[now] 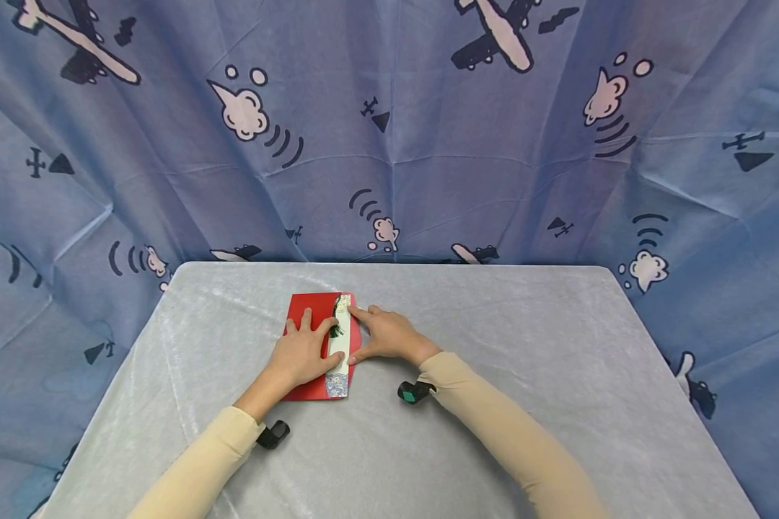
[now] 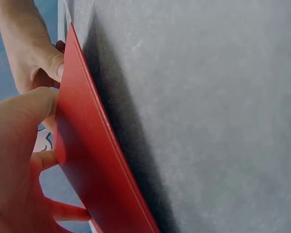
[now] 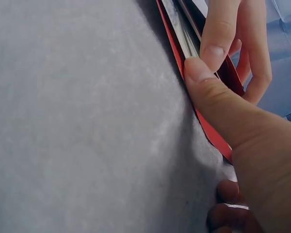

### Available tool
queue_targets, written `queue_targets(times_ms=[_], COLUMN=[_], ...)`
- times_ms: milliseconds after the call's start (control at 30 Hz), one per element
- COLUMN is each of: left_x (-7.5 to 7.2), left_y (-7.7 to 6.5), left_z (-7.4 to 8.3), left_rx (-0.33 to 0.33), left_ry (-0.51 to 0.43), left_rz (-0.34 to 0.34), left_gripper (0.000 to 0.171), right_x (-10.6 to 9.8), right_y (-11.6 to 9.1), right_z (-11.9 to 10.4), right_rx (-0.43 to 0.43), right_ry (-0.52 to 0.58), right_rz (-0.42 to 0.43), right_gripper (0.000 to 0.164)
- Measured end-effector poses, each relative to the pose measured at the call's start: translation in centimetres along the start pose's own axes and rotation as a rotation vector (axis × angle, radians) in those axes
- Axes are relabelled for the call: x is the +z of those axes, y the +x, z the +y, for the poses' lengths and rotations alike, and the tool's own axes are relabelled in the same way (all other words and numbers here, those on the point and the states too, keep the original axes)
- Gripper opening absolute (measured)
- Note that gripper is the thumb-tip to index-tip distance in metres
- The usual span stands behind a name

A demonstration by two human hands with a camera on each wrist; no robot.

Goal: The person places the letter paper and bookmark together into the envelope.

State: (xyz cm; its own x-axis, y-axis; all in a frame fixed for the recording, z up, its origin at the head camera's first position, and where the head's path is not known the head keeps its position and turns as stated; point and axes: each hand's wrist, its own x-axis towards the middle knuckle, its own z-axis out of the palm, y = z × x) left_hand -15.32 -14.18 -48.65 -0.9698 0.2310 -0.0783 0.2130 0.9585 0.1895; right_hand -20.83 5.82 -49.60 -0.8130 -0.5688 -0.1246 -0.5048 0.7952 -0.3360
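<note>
A red envelope (image 1: 308,392) lies on the table, with its paler red flap (image 1: 356,334) to the right. From its right side shows a strip of a white card (image 1: 340,344) with glittery ends and a dark picture. My left hand (image 1: 301,355) rests on the envelope with fingers spread, its thumb reaching over the card. At the card's right edge, my right hand (image 1: 389,336) touches with thumb and index fingertip set apart. In the right wrist view the right thumb (image 3: 208,87) presses the edge of the card close by the left fingers.
A grey cloth covers the table (image 1: 493,324). Behind it hangs a blue curtain (image 1: 428,180) printed with planes and clouds. Black wrist cameras sit under the left wrist (image 1: 273,435) and the right wrist (image 1: 414,392), low over the cloth.
</note>
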Motion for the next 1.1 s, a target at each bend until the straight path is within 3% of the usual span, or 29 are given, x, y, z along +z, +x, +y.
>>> queue_targets(times_ms=[733,1100], left_x=[-0.06,-0.06], left_y=[0.03,-0.01], left_z=[0.13,-0.08], left_rx=[-0.009,-0.018], left_ry=[0.011,-0.023], left_rz=[-0.008,-0.02], left_gripper=[0.07,0.064], right_x=[0.44,0.62], right_y=[0.45,0.47], right_z=[-0.45,-0.69], right_rx=[0.011,0.05], right_ry=[-0.045,-0.051], right_rz=[0.025,0.021], right_gripper=[0.108,0.116])
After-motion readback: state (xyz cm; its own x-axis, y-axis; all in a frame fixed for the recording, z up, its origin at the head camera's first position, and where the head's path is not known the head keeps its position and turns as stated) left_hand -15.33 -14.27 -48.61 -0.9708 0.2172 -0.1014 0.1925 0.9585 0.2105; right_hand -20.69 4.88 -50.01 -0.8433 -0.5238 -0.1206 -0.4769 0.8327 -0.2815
